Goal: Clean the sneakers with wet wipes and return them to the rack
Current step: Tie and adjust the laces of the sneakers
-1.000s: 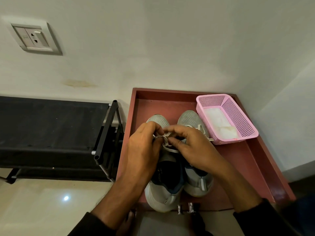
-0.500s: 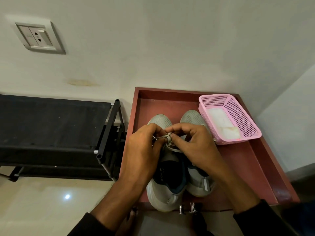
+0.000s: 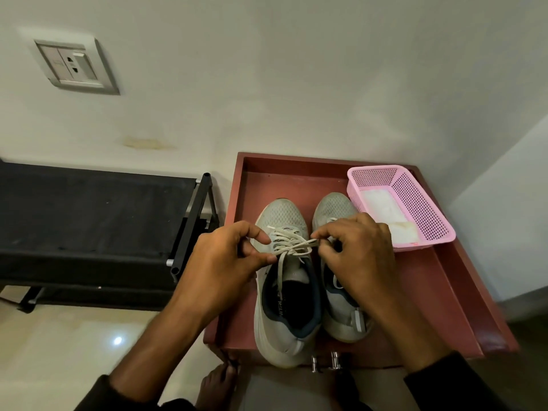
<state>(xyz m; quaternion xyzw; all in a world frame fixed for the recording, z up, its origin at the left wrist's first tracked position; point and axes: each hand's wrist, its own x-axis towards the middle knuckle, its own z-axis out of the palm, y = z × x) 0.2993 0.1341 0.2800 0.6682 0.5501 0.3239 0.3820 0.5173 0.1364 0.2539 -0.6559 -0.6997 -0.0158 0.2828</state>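
Sneaker lace [image 3: 292,247] taut between left hand [image 3: 225,259] and right hand [image 3: 360,256] pinch grips

Between your hands sits a grey mesh-cloth sneaker [image 3: 284,280] with woven off-white cotton laces [image 3: 292,243], matt and slightly grubby. Under it you have a reddish-brown wooden tray top [image 3: 439,295] with a dull, smooth finish. Beyond your right hand the pink perforated plastic basket [image 3: 415,200] looks faintly glossy. Left of your left hand, the black rack's shelf [image 3: 89,221] is matt fabric.
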